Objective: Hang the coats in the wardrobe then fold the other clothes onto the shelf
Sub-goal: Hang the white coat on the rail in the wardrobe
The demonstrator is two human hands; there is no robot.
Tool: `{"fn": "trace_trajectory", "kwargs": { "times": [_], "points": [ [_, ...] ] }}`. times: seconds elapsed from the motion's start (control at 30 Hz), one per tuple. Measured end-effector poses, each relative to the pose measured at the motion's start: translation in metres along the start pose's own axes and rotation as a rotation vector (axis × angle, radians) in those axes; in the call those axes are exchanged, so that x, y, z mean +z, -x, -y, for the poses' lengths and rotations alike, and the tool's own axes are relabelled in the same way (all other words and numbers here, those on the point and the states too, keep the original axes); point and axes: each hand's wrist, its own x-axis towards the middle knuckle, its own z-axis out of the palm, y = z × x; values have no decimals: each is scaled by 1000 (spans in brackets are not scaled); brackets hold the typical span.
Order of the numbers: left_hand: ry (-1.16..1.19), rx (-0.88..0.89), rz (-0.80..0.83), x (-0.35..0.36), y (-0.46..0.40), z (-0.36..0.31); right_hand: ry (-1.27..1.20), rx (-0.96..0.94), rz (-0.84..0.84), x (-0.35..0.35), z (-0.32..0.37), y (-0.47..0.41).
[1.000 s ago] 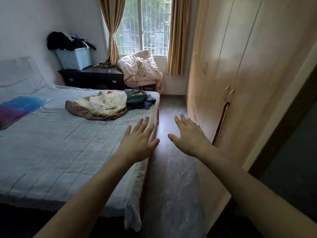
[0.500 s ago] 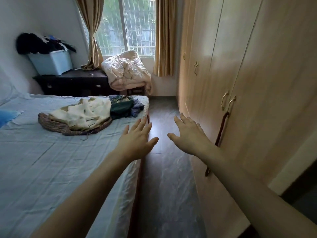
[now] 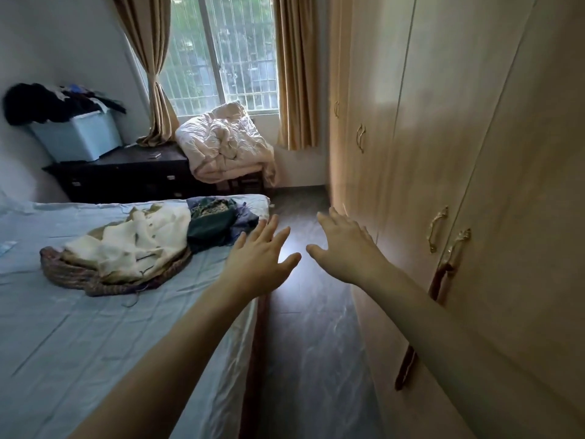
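Head cam showed both hands empty, fingers spread flat: left hand [image 3: 261, 264] over the bed [image 3: 63, 343] edge, right hand [image 3: 346, 253] out above the floor beside the wardrobe [image 3: 474, 153]. Compared with a second earlier, the view had swung toward the wardrobe and moved up along the bed, so the clothes pile [image 3: 133, 248] sat nearer the left hand, though not touched. Wardrobe doors looked closed, maybe something dark caught in one seam, hard to tell. Nothing hung or folded yet; grabbing a coat seemed next.

left hand [image 3: 256, 267]: bare, no sleeve | right hand [image 3: 348, 251]: bare, no sleeve
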Motion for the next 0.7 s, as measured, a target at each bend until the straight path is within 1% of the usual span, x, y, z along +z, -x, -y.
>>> {"fn": "trace_trajectory", "kwargs": {
  "times": [0.17,0.3,0.57,0.7],
  "points": [
    [-21,-4,23,10,-58,30,15,-11,17,15,-1,-66],
    [-56,-3,55,9,-118,69,56,-46,8,24,2,-129],
    [-31,18,-8,-10,-260,154,74,-73,-3,26,23,-288],
    [-24,31,-36,-14,-314,184,76,-80,-24,34,27,-345]
  ]
}}
